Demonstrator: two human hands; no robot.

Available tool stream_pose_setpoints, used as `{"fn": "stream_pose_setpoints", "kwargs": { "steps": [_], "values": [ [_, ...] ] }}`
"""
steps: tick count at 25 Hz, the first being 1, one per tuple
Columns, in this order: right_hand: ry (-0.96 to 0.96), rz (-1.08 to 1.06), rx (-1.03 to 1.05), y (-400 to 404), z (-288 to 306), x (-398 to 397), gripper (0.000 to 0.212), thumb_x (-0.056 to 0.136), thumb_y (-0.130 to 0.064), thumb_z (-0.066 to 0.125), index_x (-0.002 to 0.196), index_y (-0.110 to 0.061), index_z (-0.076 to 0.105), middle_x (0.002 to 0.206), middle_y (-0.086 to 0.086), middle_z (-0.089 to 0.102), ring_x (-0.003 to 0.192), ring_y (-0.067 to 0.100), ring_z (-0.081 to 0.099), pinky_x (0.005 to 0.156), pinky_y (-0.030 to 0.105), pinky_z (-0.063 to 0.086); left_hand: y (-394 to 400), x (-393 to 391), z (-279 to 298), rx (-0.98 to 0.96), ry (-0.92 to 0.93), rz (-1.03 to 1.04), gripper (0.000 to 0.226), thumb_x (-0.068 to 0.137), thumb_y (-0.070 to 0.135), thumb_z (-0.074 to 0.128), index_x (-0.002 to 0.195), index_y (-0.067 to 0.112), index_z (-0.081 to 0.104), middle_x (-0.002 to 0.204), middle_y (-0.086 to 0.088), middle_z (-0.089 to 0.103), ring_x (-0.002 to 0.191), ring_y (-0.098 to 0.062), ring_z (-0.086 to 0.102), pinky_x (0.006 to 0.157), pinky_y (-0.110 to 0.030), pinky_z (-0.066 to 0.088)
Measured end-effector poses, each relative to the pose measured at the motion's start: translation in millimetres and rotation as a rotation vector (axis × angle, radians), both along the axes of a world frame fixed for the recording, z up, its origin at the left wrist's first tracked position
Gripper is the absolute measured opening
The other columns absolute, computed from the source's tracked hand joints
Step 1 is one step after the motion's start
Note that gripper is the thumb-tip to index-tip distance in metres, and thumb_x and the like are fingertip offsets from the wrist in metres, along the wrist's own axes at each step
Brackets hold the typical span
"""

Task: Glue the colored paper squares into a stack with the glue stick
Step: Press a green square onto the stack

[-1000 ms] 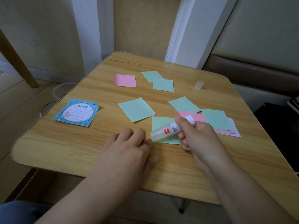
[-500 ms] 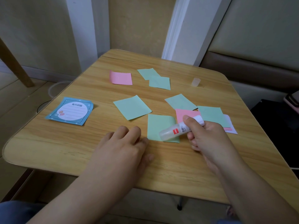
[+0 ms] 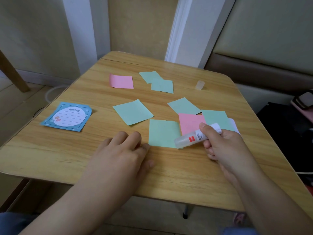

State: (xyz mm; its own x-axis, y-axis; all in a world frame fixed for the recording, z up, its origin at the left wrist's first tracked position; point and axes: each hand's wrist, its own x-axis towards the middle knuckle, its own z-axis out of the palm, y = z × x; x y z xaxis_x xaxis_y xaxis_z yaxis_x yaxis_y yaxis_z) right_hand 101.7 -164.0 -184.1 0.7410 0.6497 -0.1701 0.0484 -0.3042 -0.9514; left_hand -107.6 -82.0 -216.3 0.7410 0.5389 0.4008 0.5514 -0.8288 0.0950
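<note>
The right hand [image 3: 225,146] grips a translucent white-labelled glue stick [image 3: 197,138], fingers curled round its back half, thumb on top. The stick lies nearly level, its clear front end over the near right corner of a green paper square [image 3: 162,133] that lies flat on the light wooden surface [image 3: 50,150]. The left hand [image 3: 122,153] rests palm down on the surface, fingers loosely spread and holding nothing, fingertips just beside that square's near left corner. A pink paper square [image 3: 190,123] lies just right of it, partly under another green square [image 3: 215,117]. More green squares and a second pink one [image 3: 121,81] are scattered farther back (none stacked neatly). A small clear cap [image 3: 200,85] stands at the far right, a blue notepad [image 3: 67,117] at the left.
</note>
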Motion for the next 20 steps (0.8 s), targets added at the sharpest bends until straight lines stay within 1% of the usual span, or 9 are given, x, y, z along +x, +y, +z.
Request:
{"fn": "stream_pose_setpoints", "kwargs": {
  "steps": [4,6,8,10,11,13,14,17,20],
  "values": [
    [0.031,-0.041,0.032,-5,5,3,0.034,0.086,-0.033,0.063,0.063,-0.011,0.051,0.054,0.004,0.041,0.041,0.01,0.03,0.039,0.022,0.025,1,-1,4,-0.052,0.009,-0.008,0.046,0.082,0.047,0.039,0.089,0.018,0.074,0.08,0.004,0.055,0.071,-0.023,0.056,0.054,-0.038,0.051],
    [0.178,-0.081,0.142,-3,11,4,0.028,0.088,-0.028,0.062,0.067,-0.011,0.054,0.051,0.001,0.045,0.038,0.007,0.034,0.034,0.017,0.027,5,-2,5,-0.117,-0.032,-0.02,0.046,0.082,0.05,0.038,0.092,0.023,0.074,0.081,0.007,0.054,0.073,-0.02,0.054,0.058,-0.038,0.051],
    [0.327,-0.056,0.229,4,18,6,0.022,0.089,-0.027,0.06,0.071,-0.014,0.057,0.05,0.001,0.05,0.038,0.007,0.042,0.034,0.016,0.033,11,1,10,-0.223,-0.068,-0.019,0.05,0.08,0.058,0.034,0.092,0.029,0.072,0.084,0.012,0.051,0.079,-0.016,0.051,0.068,-0.036,0.047],
    [0.42,0.042,0.268,18,25,5,0.017,0.089,-0.025,0.058,0.078,-0.012,0.06,0.053,0.003,0.057,0.043,0.008,0.053,0.039,0.016,0.043,18,7,17,-0.36,-0.074,0.001,0.053,0.075,0.066,0.028,0.089,0.033,0.067,0.088,0.016,0.048,0.086,-0.01,0.047,0.078,-0.033,0.041],
    [0.459,0.102,0.277,27,27,5,0.016,0.089,-0.022,0.057,0.084,-0.008,0.061,0.058,0.005,0.062,0.048,0.009,0.058,0.044,0.018,0.047,21,9,22,-0.419,-0.089,0.015,0.048,0.076,0.066,0.033,0.087,0.032,0.065,0.09,0.016,0.047,0.089,-0.009,0.047,0.081,-0.031,0.04],
    [0.5,0.218,0.271,48,27,7,0.015,0.09,-0.016,0.056,0.096,-0.003,0.062,0.074,0.011,0.069,0.064,0.012,0.061,0.059,0.021,0.049,35,15,30,-0.438,-0.137,0.088,0.021,0.081,0.051,0.052,0.087,0.031,0.057,0.096,0.015,0.045,0.096,-0.01,0.048,0.084,-0.028,0.039],
    [0.482,0.272,0.255,60,27,8,0.016,0.09,-0.014,0.055,0.101,-0.004,0.062,0.082,0.011,0.071,0.072,0.012,0.06,0.066,0.023,0.047,45,16,35,-0.385,-0.124,0.138,0.015,0.082,0.042,0.057,0.091,0.032,0.052,0.101,0.015,0.044,0.102,-0.012,0.046,0.087,-0.028,0.038],
    [0.254,0.397,0.19,97,21,10,0.019,0.092,-0.01,0.054,0.11,-0.01,0.061,0.091,0.004,0.071,0.084,0.01,0.06,0.081,0.026,0.045,74,19,43,-0.237,0.056,0.211,0.039,0.081,0.039,0.059,0.115,0.034,0.042,0.121,0.011,0.039,0.116,-0.015,0.037,0.092,-0.029,0.032],
    [-0.025,0.407,0.097,133,14,12,0.021,0.088,-0.01,0.062,0.104,-0.021,0.054,0.1,0.001,0.069,0.092,0.014,0.065,0.094,0.039,0.049,94,20,43,-0.311,-0.008,0.311,0.056,0.079,0.051,0.059,0.126,0.03,0.038,0.13,0.009,0.04,0.122,-0.015,0.035,0.095,-0.032,0.032]
  ]
}}
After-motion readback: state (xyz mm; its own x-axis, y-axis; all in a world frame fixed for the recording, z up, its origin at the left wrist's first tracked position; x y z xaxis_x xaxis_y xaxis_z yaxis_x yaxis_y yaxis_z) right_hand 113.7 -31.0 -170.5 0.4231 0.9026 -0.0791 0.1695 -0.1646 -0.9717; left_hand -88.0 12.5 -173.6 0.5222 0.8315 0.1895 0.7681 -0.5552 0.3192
